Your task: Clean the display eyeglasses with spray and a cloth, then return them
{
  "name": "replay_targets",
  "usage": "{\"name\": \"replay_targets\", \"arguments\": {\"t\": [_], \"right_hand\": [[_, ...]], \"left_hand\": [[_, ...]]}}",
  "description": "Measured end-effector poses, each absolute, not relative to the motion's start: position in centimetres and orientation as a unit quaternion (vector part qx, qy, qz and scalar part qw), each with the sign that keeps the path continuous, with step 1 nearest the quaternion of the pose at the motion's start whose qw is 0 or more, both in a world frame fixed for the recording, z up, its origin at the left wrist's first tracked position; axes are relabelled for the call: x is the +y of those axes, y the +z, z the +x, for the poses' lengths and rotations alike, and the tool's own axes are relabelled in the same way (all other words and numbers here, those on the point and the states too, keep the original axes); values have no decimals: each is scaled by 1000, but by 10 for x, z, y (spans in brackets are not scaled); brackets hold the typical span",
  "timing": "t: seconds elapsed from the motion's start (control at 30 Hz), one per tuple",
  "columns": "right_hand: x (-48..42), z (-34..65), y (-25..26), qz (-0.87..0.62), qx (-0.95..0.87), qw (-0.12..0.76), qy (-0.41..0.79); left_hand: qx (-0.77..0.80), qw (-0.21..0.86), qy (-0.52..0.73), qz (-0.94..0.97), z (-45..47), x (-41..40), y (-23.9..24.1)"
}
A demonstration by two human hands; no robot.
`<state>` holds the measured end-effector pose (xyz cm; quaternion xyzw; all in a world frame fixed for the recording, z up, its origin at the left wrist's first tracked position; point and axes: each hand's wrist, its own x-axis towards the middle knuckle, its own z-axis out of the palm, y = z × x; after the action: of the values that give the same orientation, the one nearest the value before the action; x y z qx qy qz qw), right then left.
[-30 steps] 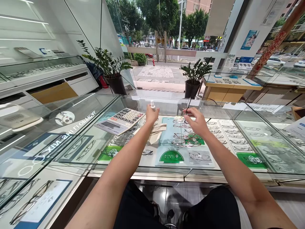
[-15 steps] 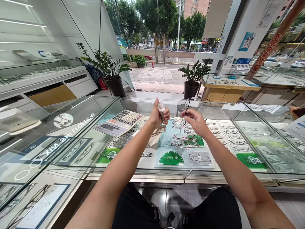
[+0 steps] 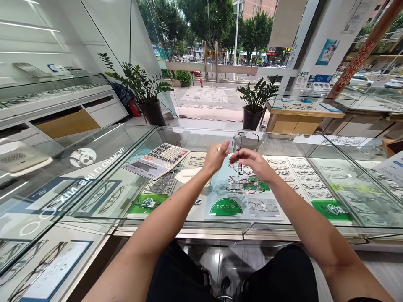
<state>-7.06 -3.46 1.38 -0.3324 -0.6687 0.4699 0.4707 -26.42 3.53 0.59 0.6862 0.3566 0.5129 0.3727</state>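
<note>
My left hand [image 3: 217,157] is closed around a small white spray bottle [image 3: 219,148], and only a bit of the bottle shows between the fingers. The thumb points up, close to the lens of a pair of thin dark-rimmed eyeglasses [image 3: 238,141]. My right hand [image 3: 252,161] pinches these eyeglasses at the frame, with the lenses one above the other. Both hands are above the glass display counter [image 3: 185,226]. Below and left of my left hand lies a white cloth [image 3: 186,175], partly behind my forearm.
A calculator [image 3: 156,161] lies on the counter to the left. Under the glass are several eyeglass frames and a green card [image 3: 226,208]. A white device [image 3: 22,158] stands at far left. Two potted plants [image 3: 252,115] stand beyond the counter.
My left hand has moved right and turned, bringing the spray bottle beside the eyeglasses. The eyeglasses have shifted slightly left and turned, so the upper lens shows wider.
</note>
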Motion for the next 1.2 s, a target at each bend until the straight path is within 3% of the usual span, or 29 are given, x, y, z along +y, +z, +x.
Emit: {"name": "replay_targets", "arguments": {"t": [0.5,0.8,1.2], "right_hand": [[-40,-78,13,-298,-684,448,493],[-29,-70,14,-325,-608,546,475],[-28,-70,11,-293,-565,576,513]], "left_hand": [[366,323,507,710,-263,41,3],[318,354,437,763,-265,33,3],[341,305,374,807,-262,25,10]]}}
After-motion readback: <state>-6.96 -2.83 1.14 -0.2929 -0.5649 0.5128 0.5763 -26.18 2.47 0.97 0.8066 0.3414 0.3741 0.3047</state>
